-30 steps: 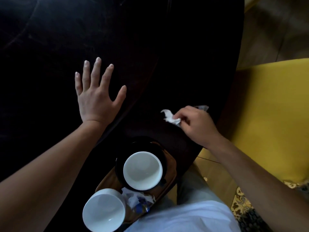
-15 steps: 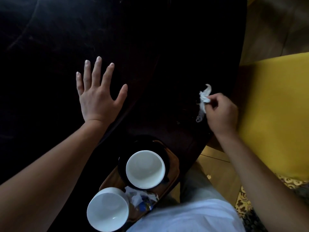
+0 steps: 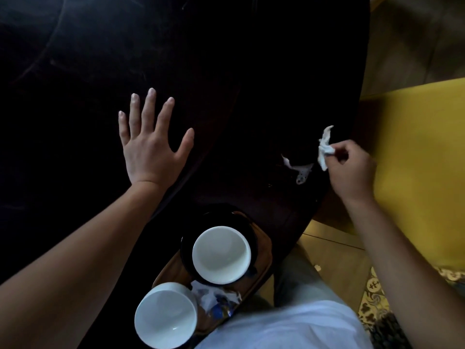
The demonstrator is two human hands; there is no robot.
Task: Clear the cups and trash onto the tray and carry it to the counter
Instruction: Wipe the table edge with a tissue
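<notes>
A crumpled white scrap (image 3: 324,149) sits pinched in the curled fingertips of the right hand (image 3: 352,170), above the dark table's (image 3: 226,71) right edge. A clear wrapper (image 3: 299,172) lies on the table just left of it. The left hand (image 3: 151,144) rests flat, fingers spread, holding nothing. Two white cups (image 3: 221,253) sit on the wooden tray (image 3: 264,258).

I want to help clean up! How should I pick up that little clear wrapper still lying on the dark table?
Pinch the clear wrapper at its raised, twisted end, coming from above with fingertip and thumb. The rest seems to lie flat on the table, so it likely gives little to catch. The right hand already pinches a white napkin; the left hand rests flat, free.
</notes>
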